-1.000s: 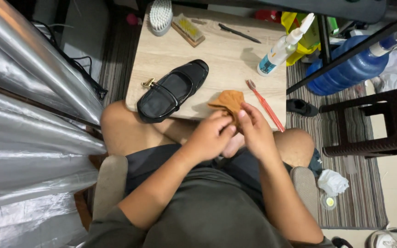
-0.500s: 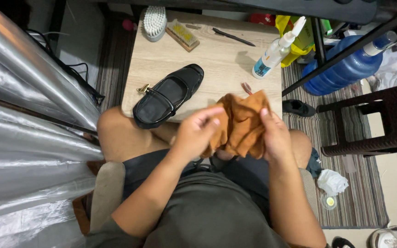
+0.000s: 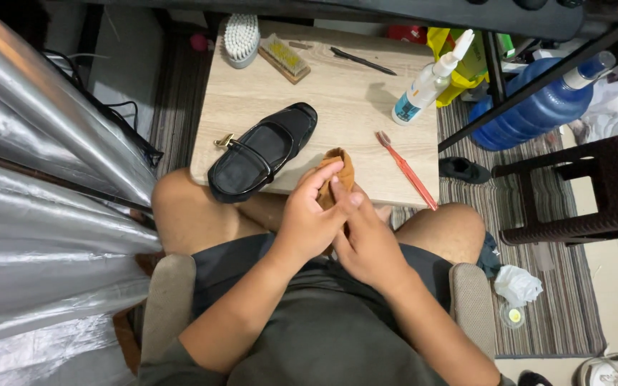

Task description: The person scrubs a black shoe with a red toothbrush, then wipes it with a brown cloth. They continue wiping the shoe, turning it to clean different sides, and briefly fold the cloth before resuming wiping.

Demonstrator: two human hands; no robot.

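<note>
Head view: both hands meet over the lap at the near edge of the tabletop (image 3: 352,107), the left hand (image 3: 309,221) and right hand (image 3: 370,239) with fingers clenched around a bunched brown cloth (image 3: 339,175), gathering it into a pad. A black shoe (image 3: 262,151) lies at the near-left corner, within reach, and a red toothbrush (image 3: 405,169) lies near the right edge.

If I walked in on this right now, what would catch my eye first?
Probably the two hands at the centre: the left hand and right hand are bunched together around a brown cloth at the near edge of a small wooden table. Just left of them lies a glossy black shoe with a gold buckle. To their right lies a red toothbrush, with a white spray bottle behind it.
</note>
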